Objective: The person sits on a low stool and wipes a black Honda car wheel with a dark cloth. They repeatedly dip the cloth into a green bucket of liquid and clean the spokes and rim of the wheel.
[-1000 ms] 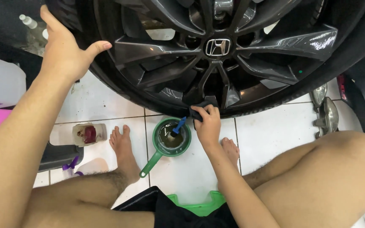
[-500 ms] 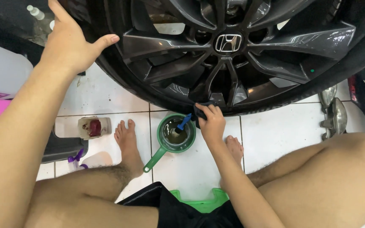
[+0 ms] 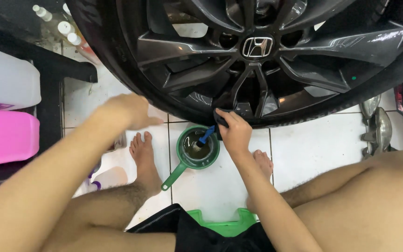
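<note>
Head view, looking down past bare knees at a white tiled floor.

Right hand: fingers closed on a dark pad or cloth, pressed against the lower rim of a dark alloy wheel just below the bottom spoke. Exact kind of pad hard to tell; mostly covered by the fingers.

Left hand: blurred, in mid-air, just beside the lower left curve of the black tyre. Touching nothing visible, holding nothing. Fingers loosely spread as far as the blur allows.

Hands well apart, one on each side of the green pot.

Green pot: round, long handle pointing down-left, standing on the floor directly under the wheel, just left of the right hand. Murky liquid inside. Blue-handled brush leaning in it, handle tilted up toward the right hand, not touching it.

Bare left foot flat on the tiles just left of the pot; bare right foot just right of it, below the right wrist.

Green stool edge visible between the thighs.

Left edge: white jug above a pink jug, both beside a dark frame. Small bottles with white caps at upper left, behind the tyre.

Right edge: shiny metal parts lying on the floor near the tyre.
</note>
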